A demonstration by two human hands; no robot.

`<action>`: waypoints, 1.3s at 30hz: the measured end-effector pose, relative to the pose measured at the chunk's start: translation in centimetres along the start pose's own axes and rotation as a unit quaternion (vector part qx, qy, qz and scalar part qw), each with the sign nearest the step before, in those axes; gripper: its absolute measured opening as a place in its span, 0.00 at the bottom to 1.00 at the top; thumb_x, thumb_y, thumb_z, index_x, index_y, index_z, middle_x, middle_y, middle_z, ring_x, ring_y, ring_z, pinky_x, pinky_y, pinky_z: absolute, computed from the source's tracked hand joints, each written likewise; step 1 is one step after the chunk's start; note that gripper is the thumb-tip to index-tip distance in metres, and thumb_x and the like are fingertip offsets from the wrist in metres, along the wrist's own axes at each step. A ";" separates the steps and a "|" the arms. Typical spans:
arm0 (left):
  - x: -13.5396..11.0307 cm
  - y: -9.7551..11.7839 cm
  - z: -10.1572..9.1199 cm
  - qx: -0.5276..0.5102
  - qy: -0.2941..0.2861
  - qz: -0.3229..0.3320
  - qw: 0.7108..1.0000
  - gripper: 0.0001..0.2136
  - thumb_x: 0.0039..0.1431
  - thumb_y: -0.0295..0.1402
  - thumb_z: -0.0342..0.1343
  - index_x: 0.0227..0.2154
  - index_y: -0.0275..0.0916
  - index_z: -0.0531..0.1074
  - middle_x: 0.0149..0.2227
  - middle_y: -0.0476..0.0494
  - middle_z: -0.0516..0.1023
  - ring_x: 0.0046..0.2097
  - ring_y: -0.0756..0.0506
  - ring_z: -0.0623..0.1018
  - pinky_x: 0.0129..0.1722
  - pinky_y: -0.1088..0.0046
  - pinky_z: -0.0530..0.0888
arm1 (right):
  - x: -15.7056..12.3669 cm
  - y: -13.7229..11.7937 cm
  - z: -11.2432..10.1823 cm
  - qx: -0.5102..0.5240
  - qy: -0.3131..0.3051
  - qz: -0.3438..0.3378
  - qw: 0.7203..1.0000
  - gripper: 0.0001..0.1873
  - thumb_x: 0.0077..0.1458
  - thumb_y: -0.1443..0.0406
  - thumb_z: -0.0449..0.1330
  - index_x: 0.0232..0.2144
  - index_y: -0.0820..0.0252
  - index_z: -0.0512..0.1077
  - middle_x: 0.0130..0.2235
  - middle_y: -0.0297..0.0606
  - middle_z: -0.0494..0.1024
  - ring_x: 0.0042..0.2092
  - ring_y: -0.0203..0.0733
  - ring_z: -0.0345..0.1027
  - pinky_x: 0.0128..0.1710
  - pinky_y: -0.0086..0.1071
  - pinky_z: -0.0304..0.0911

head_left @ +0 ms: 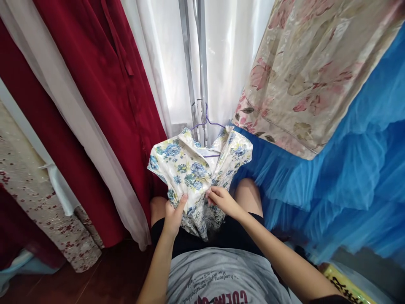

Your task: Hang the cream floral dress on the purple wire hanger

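A small white dress with blue flowers (190, 169) hangs on a purple wire hanger (207, 122) in front of me, over my knees. My left hand (174, 215) grips a bunch of its fabric low on the left side, thumb on top. My right hand (220, 198) pinches the dress front near the middle, fingers closed on the cloth. The hanger's hook rests against a metal pole (196, 84).
Hanging garments crowd both sides: a dark red dress (104, 97) and a white one (63, 109) at left, a beige floral dress (310, 71) and a blue tulle skirt (348, 169) at right. White sheer curtain (228, 55) behind. Dark wooden floor (104, 278) below left.
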State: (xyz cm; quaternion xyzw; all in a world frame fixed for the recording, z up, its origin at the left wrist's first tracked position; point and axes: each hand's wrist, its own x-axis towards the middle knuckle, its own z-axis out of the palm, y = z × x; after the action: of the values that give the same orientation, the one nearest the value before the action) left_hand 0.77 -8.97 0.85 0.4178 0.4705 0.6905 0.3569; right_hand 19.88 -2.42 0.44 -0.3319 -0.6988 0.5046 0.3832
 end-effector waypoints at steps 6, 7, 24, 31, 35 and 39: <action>-1.0 -3.0 -0.2 0.136 0.172 0.196 0.956 0.21 0.61 0.39 0.62 0.55 0.43 0.66 0.57 0.36 0.73 0.59 0.38 0.75 0.61 0.59 0.71 | -2.2 -1.2 -1.6 0.109 0.014 0.065 0.992 0.19 0.57 0.50 0.59 0.24 0.58 0.69 0.19 0.31 0.71 0.19 0.33 0.51 0.22 0.30 0.45; -1.4 -3.9 0.3 0.179 0.156 0.237 0.942 0.21 0.61 0.38 0.62 0.55 0.43 0.65 0.57 0.35 0.72 0.59 0.38 0.74 0.61 0.58 0.71 | -2.6 -1.4 -1.7 0.108 0.010 0.071 0.992 0.19 0.57 0.50 0.60 0.25 0.58 0.70 0.18 0.31 0.71 0.19 0.32 0.51 0.22 0.30 0.44; -2.4 -4.5 4.0 0.544 -0.275 0.170 0.775 0.07 0.67 0.33 0.50 0.41 0.43 0.73 0.38 0.41 0.82 0.39 0.40 0.82 0.37 0.68 0.71 | 6.2 -9.7 -5.4 0.196 0.157 -0.006 0.968 0.13 0.45 0.58 0.67 0.22 0.61 0.72 0.18 0.29 0.67 0.17 0.26 0.42 0.16 0.29 0.35; -2.4 -3.7 4.5 0.568 -0.346 0.144 0.733 0.07 0.64 0.33 0.54 0.41 0.42 0.76 0.35 0.40 0.83 0.38 0.39 0.82 0.37 0.68 0.71 | 9.5 -13.5 -6.7 0.198 0.184 -0.075 0.960 0.10 0.51 0.62 0.64 0.23 0.61 0.71 0.18 0.29 0.68 0.17 0.26 0.42 0.15 0.27 0.37; 1.5 -0.3 6.1 0.425 -0.289 0.175 0.840 0.07 0.65 0.39 0.56 0.39 0.42 0.76 0.35 0.45 0.82 0.32 0.45 0.78 0.36 0.70 0.70 | 8.1 -13.2 -7.4 0.155 0.175 -0.099 0.967 0.10 0.53 0.60 0.63 0.26 0.61 0.72 0.17 0.30 0.69 0.17 0.27 0.46 0.17 0.26 0.40; 7.3 6.4 9.0 0.264 -0.170 0.287 0.905 0.16 0.69 0.38 0.52 0.58 0.44 0.70 0.34 0.47 0.78 0.29 0.48 0.72 0.36 0.71 0.69 | 7.4 -13.4 -7.7 0.115 0.183 -0.097 0.971 0.08 0.54 0.62 0.60 0.25 0.60 0.71 0.17 0.31 0.69 0.17 0.28 0.48 0.18 0.26 0.41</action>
State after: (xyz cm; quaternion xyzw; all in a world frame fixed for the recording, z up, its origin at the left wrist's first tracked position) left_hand 5.41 -1.24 10.53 0.7248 0.4275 0.5320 0.0943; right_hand 21.92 3.71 16.34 -0.3027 -0.5829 0.4724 0.5877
